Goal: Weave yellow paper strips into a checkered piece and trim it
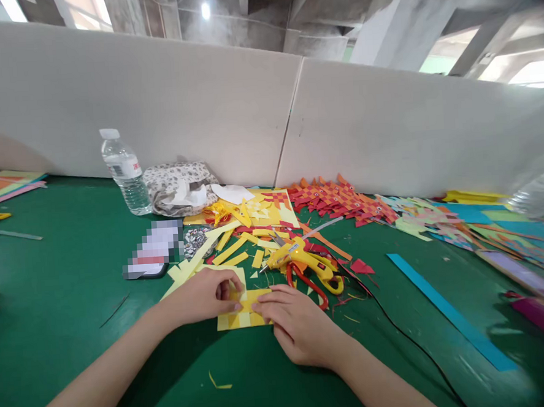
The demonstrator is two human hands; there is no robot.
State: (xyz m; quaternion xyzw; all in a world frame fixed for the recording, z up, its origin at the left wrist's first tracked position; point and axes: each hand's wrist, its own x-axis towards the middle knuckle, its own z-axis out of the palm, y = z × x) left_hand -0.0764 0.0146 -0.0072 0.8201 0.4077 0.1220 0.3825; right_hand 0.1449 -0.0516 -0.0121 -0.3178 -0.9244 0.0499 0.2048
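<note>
A small woven piece of yellow paper strips [233,321] lies on the green table in front of me, in light and darker yellow. My left hand [206,296] is at its left side, fingers curled and thumb bent in, closed around a yellow paper strip that the fingers partly hide. Across the right part of the weave rests my right hand [291,319], fingers stretched out and pressing the paper flat. Just beyond that hand lie a yellow glue gun [298,257] and red-handled scissors [307,284].
Loose yellow strips [231,252] scatter behind the weave. A phone [154,250], a water bottle [126,172] and a patterned tissue pouch [179,184] stand at back left. Red-orange woven paper fish [339,199] pile by the white partition [387,129]. A black cord [394,322] and blue strip [449,312] lie right.
</note>
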